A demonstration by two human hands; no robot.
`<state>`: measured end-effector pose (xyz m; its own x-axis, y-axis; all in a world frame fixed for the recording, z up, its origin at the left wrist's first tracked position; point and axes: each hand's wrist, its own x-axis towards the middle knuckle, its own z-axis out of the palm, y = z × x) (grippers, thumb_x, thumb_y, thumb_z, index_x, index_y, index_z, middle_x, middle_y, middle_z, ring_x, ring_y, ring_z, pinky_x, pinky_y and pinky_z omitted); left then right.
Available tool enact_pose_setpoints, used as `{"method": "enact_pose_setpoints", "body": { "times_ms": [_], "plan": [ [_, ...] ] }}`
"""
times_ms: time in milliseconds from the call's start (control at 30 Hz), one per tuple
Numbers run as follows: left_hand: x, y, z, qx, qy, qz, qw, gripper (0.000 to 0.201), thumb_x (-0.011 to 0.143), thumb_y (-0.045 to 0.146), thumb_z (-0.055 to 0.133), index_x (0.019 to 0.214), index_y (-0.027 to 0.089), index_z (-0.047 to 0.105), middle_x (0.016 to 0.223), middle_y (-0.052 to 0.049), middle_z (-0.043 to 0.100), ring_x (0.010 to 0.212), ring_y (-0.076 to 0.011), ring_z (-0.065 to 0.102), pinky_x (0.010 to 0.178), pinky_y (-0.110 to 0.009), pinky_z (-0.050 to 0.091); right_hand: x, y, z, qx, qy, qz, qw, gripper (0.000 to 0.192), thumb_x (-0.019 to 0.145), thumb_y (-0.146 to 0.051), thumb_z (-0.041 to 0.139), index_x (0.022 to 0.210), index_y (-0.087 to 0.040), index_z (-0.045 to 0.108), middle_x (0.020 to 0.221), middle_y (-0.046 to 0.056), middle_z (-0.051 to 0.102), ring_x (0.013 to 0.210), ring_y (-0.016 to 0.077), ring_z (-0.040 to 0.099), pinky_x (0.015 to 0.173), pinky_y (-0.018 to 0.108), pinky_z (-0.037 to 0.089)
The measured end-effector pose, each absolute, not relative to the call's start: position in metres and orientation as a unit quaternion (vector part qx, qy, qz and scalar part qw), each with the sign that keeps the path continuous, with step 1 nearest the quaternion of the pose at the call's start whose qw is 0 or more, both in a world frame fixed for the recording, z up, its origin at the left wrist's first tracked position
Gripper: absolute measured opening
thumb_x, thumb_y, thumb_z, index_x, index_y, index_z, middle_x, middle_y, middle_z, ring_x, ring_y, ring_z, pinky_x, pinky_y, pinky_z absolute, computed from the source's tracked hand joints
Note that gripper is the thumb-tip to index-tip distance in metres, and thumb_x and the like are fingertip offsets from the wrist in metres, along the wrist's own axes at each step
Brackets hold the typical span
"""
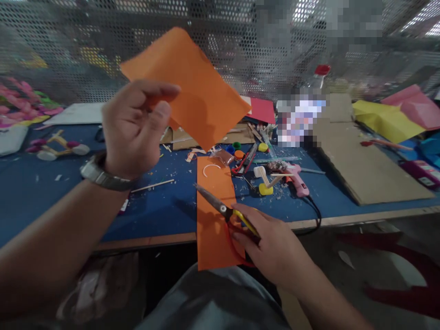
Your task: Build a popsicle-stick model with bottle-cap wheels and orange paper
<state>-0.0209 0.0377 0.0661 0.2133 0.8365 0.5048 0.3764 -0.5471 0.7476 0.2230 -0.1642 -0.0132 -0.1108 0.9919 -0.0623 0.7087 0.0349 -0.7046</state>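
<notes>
The left hand (132, 126) is raised in the upper left-centre of the frame, its grip closed in a pinch of thumb and fingers on the lower left edge of an orange paper sheet (192, 87), which it holds up in the air, tilted, in front of the perforated metal screen (68, 41) at the back. A wristwatch (99, 174) sits on that wrist.

The right hand (271, 247) is low, right of centre, its fingers closed through the handles of a pair of scissors (225, 211); the blades point up and to the left and look nearly closed. The scissors lie over a second orange strip (213, 220), which runs from the blue desk (165, 206) down past its front edge towards the person's lap at the bottom of the frame.

Just right of the strip on the desk are a pink glue gun (297, 179) with a black cord, small coloured bottle caps (240, 150) and wooden sticks amid paper scraps. A cardboard sheet (364, 169) lies further right, with yellow paper (385, 120) and pink paper (415, 105) in the upper right of the frame. At the left edge sit pink flowers (20, 98) and a small stick-and-cap model (58, 146)
</notes>
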Motion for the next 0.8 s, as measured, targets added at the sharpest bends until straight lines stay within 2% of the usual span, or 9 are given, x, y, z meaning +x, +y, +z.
{"method": "enact_pose_setpoints", "body": {
  "times_ms": [33, 67, 167, 233, 333, 467, 567, 667, 800],
  "plan": [
    [-0.019, 0.045, 0.064, 0.747, 0.404, 0.488, 0.203, 0.047, 0.099, 0.068, 0.062, 0.134, 0.039, 0.074, 0.148, 0.002, 0.07, 0.142, -0.0358, 0.06, 0.114, -0.056, 0.054, 0.216, -0.161, -0.012, -0.625, -0.688, 0.301, 0.213, 0.049, 0.1, -0.021, 0.066, 0.148, -0.03, 0.062, 0.136, 0.009, 0.078, 0.113, 0.0339, 0.077, 0.092, 0.044, 0.058],
    [-0.018, 0.053, 0.06, 0.757, 0.418, 0.463, 0.196, 0.046, 0.099, 0.065, 0.062, 0.133, 0.036, 0.075, 0.145, -0.001, 0.072, 0.128, -0.0334, 0.069, 0.108, -0.054, 0.057, 0.209, -0.157, -0.01, -0.625, -0.694, 0.298, 0.196, 0.045, 0.099, -0.02, 0.067, 0.144, -0.028, 0.065, 0.131, 0.01, 0.08, 0.11, 0.0339, 0.078, 0.09, 0.042, 0.057],
    [-0.014, 0.072, 0.044, 0.773, 0.458, 0.371, 0.235, 0.049, 0.099, 0.054, 0.064, 0.135, 0.021, 0.074, 0.114, -0.011, 0.082, 0.094, -0.0306, 0.078, 0.088, -0.05, 0.062, 0.191, -0.143, -0.005, -0.631, -0.709, 0.273, 0.159, 0.035, 0.098, -0.021, 0.072, 0.133, -0.023, 0.07, 0.121, 0.012, 0.081, 0.101, 0.0326, 0.079, 0.083, 0.038, 0.056],
    [-0.014, 0.078, 0.032, 0.783, 0.473, 0.312, 0.255, 0.051, 0.1, 0.048, 0.061, 0.137, 0.014, 0.072, 0.108, -0.014, 0.083, 0.092, -0.0293, 0.078, 0.084, -0.045, 0.062, 0.181, -0.134, -0.002, -0.628, -0.729, 0.241, 0.129, 0.03, 0.102, -0.021, 0.066, 0.132, -0.019, 0.069, 0.118, 0.015, 0.08, 0.098, 0.0332, 0.079, 0.077, 0.039, 0.055],
    [-0.013, 0.078, 0.02, 0.792, 0.493, 0.26, 0.251, 0.059, 0.101, 0.049, 0.058, 0.145, 0.012, 0.067, 0.106, -0.016, 0.083, 0.09, -0.0276, 0.077, 0.083, -0.04, 0.06, 0.17, -0.124, 0.002, -0.612, -0.757, 0.205, 0.098, 0.026, 0.106, -0.018, 0.058, 0.13, -0.016, 0.068, 0.117, 0.017, 0.079, 0.101, 0.0339, 0.077, 0.077, 0.04, 0.056],
    [-0.011, 0.073, 0.014, 0.809, 0.502, 0.213, 0.22, 0.072, 0.101, 0.054, 0.055, 0.158, 0.01, 0.054, 0.116, -0.018, 0.082, 0.102, -0.03, 0.078, 0.092, -0.04, 0.058, 0.155, -0.118, 0.005, -0.6, -0.77, 0.196, 0.096, 0.031, 0.108, -0.016, 0.054, 0.137, -0.017, 0.065, 0.123, 0.018, 0.077, 0.108, 0.033, 0.075, 0.083, 0.04, 0.058],
    [-0.009, 0.068, 0.018, 0.823, 0.512, 0.167, 0.182, 0.083, 0.1, 0.055, 0.057, 0.166, 0.008, 0.042, 0.112, -0.018, 0.084, 0.107, -0.0344, 0.077, 0.095, -0.044, 0.056, 0.148, -0.119, 0.006, -0.585, -0.781, 0.194, 0.103, 0.033, 0.109, -0.015, 0.05, 0.139, -0.016, 0.065, 0.131, 0.018, 0.075, 0.114, 0.0337, 0.074, 0.088, 0.043, 0.06],
    [-0.01, 0.062, 0.022, 0.833, 0.516, 0.125, 0.155, 0.081, 0.099, 0.056, 0.058, 0.165, 0.01, 0.045, 0.094, -0.014, 0.085, 0.1, -0.0363, 0.078, 0.088, -0.043, 0.055, 0.157, -0.121, 0.003, -0.548, -0.803, 0.184, 0.144, 0.034, 0.108, -0.011, 0.05, 0.137, -0.016, 0.067, 0.134, 0.015, 0.075, 0.12, 0.0319, 0.071, 0.097, 0.044, 0.059],
    [-0.012, 0.054, 0.025, 0.85, 0.495, 0.106, 0.143, 0.073, 0.101, 0.056, 0.056, 0.16, 0.013, 0.053, 0.084, -0.008, 0.082, 0.085, -0.0323, 0.077, 0.074, -0.036, 0.049, 0.193, -0.124, -0.007, -0.564, -0.791, 0.13, 0.199, 0.031, 0.109, -0.01, 0.05, 0.129, -0.016, 0.072, 0.127, 0.014, 0.076, 0.118, 0.0289, 0.068, 0.108, 0.046, 0.054]
  ]
}}
